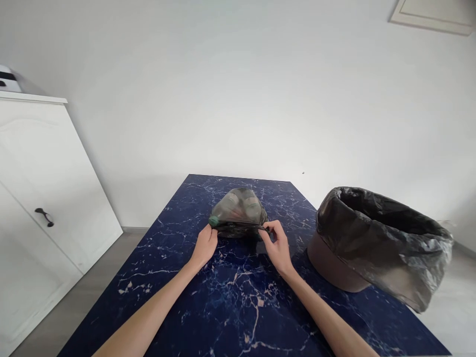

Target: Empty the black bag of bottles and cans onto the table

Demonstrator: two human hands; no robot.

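A dark, see-through plastic bag (240, 208) lies on the blue marble-patterned table (238, 292), bulging with several things inside that I cannot make out clearly. Something green shows through the plastic at its left corner. My left hand (206, 244) pinches the near left edge of this bag. At the near right edge, the thumb and fingers of my right hand (277, 245) are closed on the plastic. Between the two hands the near edge looks gathered and darker.
On the table's right stands a brown bin (334, 263) lined with a black bag (383, 243), whose plastic overhangs the rim and the table edge. A white cabinet (48, 198) with a dark handle is at left. The white wall (238, 89) rises behind the table.
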